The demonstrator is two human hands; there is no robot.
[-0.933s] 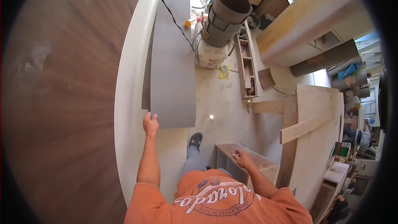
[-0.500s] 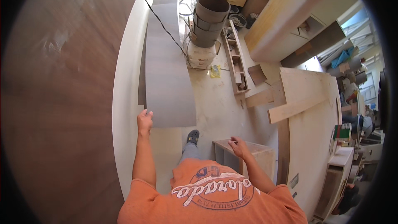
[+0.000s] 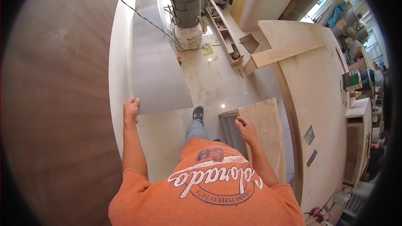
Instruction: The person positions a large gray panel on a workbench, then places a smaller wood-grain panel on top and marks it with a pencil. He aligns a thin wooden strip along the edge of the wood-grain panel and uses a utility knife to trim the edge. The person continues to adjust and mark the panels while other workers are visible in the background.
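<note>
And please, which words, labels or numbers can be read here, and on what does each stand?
Orange shirt: large white and smaller dark lettering, readable, but not copied here.
White package under the grey rolled sheets: reddish marks, too small to read.
Green-and-white box: white marks, too small to read.

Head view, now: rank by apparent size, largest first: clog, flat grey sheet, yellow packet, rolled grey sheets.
1. flat grey sheet
2. rolled grey sheets
3. clog and yellow packet: too close to rank; the clog may be nearer the camera.
</note>
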